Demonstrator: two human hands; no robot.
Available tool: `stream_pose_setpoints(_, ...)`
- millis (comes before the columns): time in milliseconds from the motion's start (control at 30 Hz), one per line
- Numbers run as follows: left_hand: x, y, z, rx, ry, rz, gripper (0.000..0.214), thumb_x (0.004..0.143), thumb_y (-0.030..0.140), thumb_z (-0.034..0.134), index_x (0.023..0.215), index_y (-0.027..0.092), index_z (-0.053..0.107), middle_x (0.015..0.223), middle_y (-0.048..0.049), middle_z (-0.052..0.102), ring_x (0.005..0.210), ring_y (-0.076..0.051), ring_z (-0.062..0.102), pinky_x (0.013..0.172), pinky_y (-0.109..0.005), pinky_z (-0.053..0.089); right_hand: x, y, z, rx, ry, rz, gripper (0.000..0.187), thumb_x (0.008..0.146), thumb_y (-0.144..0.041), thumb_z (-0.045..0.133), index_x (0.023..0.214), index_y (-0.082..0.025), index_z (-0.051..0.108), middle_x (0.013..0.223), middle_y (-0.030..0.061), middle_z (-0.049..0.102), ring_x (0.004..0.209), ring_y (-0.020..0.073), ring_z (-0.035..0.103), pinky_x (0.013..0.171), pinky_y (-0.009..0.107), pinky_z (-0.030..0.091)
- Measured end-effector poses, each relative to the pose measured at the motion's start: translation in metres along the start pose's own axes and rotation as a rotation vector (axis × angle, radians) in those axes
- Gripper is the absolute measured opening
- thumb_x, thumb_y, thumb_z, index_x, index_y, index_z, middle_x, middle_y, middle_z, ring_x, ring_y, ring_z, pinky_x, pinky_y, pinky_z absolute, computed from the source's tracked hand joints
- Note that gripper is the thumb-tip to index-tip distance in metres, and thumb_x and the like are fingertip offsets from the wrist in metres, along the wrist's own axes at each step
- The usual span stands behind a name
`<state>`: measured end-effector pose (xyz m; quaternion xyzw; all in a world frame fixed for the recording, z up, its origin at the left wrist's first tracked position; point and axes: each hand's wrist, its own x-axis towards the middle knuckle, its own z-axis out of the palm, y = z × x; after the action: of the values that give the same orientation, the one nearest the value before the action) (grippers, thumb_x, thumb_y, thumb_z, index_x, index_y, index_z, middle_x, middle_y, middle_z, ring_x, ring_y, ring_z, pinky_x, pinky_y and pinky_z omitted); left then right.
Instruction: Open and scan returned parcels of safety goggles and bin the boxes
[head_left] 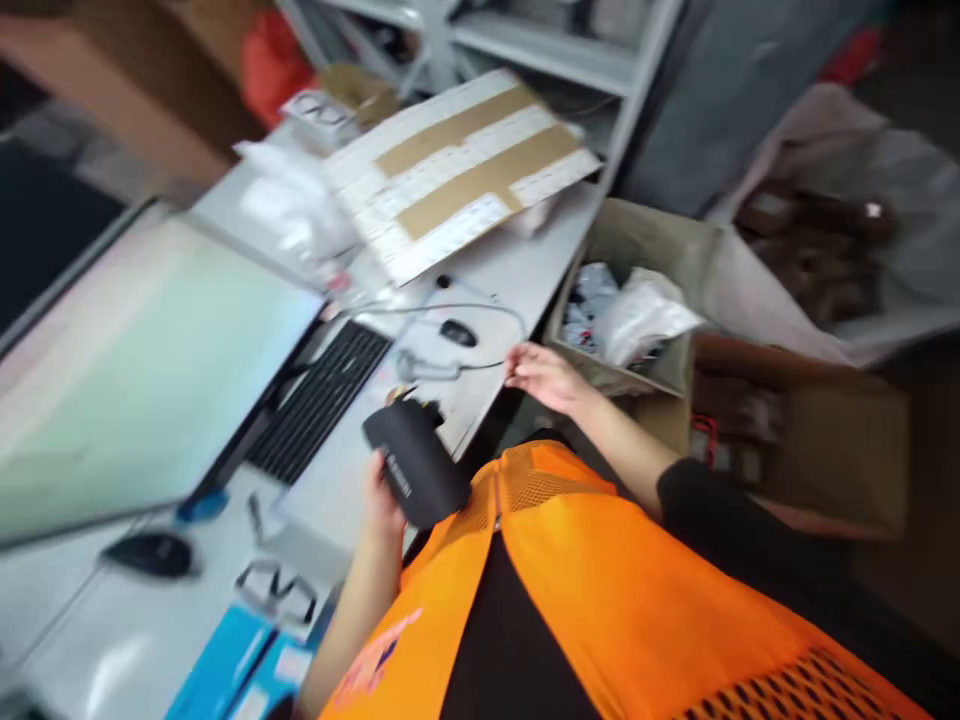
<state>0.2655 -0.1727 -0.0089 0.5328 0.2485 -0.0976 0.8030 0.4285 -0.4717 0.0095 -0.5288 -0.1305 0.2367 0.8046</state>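
Note:
My left hand (381, 500) grips a black handheld device (415, 462) with white lettering, held just above the near edge of the white desk (517, 265). My right hand (541, 375) hovers at the desk's right edge with its fingers loosely spread and nothing in them. It is close to a grey cable (450, 310) and a black mouse (458, 333). A black keyboard (322, 400) lies left of the device. I wear an orange mesh vest (600, 590).
A monitor (127, 370) fills the left. A flattened cardboard sheet (457, 170) with labels lies at the desk's far end. An open carton (637, 310) holding plastic bags stands right of the desk. A second mouse (150, 553) and blue boxes (225, 665) lie near.

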Motion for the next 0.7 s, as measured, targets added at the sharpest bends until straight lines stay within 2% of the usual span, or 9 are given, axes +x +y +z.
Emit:
stream_pose_setpoints(67, -0.009, -0.001, -0.025, -0.185, 0.185, 0.044, 0.059, 0.079, 0.069, 0.079, 0.108, 0.018, 0.078, 0.100, -0.0107, 0.085, 0.116, -0.038, 0.079, 0.101, -0.051, 0.067, 0.015, 0.013, 0.039, 0.152, -0.033, 0.041, 0.034, 0.080, -0.044, 0.083, 0.105, -0.026, 0.067, 0.092, 0.0007, 0.069, 0.087, 0.0195, 0.066, 0.089, 0.041, 0.062)
stream_pose_setpoints(133, -0.025, -0.009, -0.056, -0.327, 0.301, 0.059, 0.046, 0.081, 0.057, 0.082, 0.102, 0.016, 0.076, 0.096, -0.0111, 0.085, 0.115, -0.037, 0.079, 0.104, -0.048, 0.066, 0.023, 0.021, 0.078, 0.250, -0.064, 0.096, 0.034, 0.074, -0.038, 0.085, 0.101, -0.028, 0.065, 0.088, -0.0002, 0.064, 0.085, 0.0193, 0.064, 0.083, 0.039, 0.062)
stream_pose_setpoints(233, -0.062, -0.035, -0.100, -0.465, 0.326, 0.074, 0.040, 0.083, 0.048, 0.084, 0.107, 0.017, 0.075, 0.092, -0.0088, 0.085, 0.110, -0.035, 0.081, 0.105, -0.046, 0.065, 0.025, 0.029, 0.131, 0.265, -0.179, 0.169, 0.032, 0.074, -0.037, 0.084, 0.099, -0.029, 0.064, 0.084, -0.0016, 0.058, 0.080, 0.0181, 0.060, 0.078, 0.038, 0.061)
stream_pose_setpoints(367, -0.112, -0.075, -0.139, -0.601, 0.340, 0.133, 0.046, 0.087, 0.048, 0.082, 0.121, 0.018, 0.074, 0.098, -0.0073, 0.085, 0.107, -0.032, 0.082, 0.105, -0.044, 0.065, 0.035, 0.041, 0.189, 0.170, -0.328, 0.223, 0.033, 0.075, -0.038, 0.084, 0.100, -0.030, 0.064, 0.082, -0.0029, 0.054, 0.079, 0.0181, 0.059, 0.087, 0.044, 0.061)
stream_pose_setpoints(433, -0.128, -0.089, -0.148, -0.677, 0.383, 0.178, 0.047, 0.087, 0.049, 0.082, 0.121, 0.017, 0.075, 0.100, -0.0083, 0.085, 0.105, -0.031, 0.082, 0.102, -0.042, 0.066, 0.043, 0.047, 0.212, 0.138, -0.369, 0.253, 0.035, 0.073, -0.038, 0.086, 0.099, -0.030, 0.064, 0.082, -0.0031, 0.054, 0.080, 0.0184, 0.059, 0.091, 0.046, 0.061)
stream_pose_setpoints(533, -0.138, -0.098, -0.149, -0.778, 0.451, 0.247, 0.047, 0.087, 0.050, 0.082, 0.120, 0.016, 0.076, 0.104, -0.0093, 0.085, 0.100, -0.030, 0.083, 0.096, -0.040, 0.068, 0.055, 0.053, 0.235, 0.113, -0.402, 0.295, 0.036, 0.069, -0.037, 0.090, 0.093, -0.029, 0.064, 0.084, -0.0023, 0.059, 0.083, 0.0189, 0.062, 0.094, 0.047, 0.061)
stream_pose_setpoints(600, -0.140, -0.099, -0.146, -0.829, 0.468, 0.257, 0.049, 0.088, 0.050, 0.081, 0.122, 0.016, 0.075, 0.108, -0.0098, 0.085, 0.097, -0.029, 0.083, 0.093, -0.041, 0.069, 0.060, 0.055, 0.243, 0.102, -0.416, 0.311, 0.037, 0.068, -0.036, 0.092, 0.090, -0.029, 0.064, 0.086, -0.0021, 0.062, 0.085, 0.0188, 0.063, 0.097, 0.047, 0.062)
stream_pose_setpoints(700, -0.136, -0.094, -0.141, -0.853, 0.459, 0.242, 0.049, 0.089, 0.049, 0.081, 0.125, 0.015, 0.074, 0.110, -0.0104, 0.085, 0.095, -0.029, 0.083, 0.090, -0.042, 0.069, 0.066, 0.055, 0.244, 0.060, -0.429, 0.315, 0.037, 0.067, -0.034, 0.094, 0.086, -0.028, 0.063, 0.088, -0.0018, 0.064, 0.087, 0.0192, 0.065, 0.099, 0.049, 0.062)
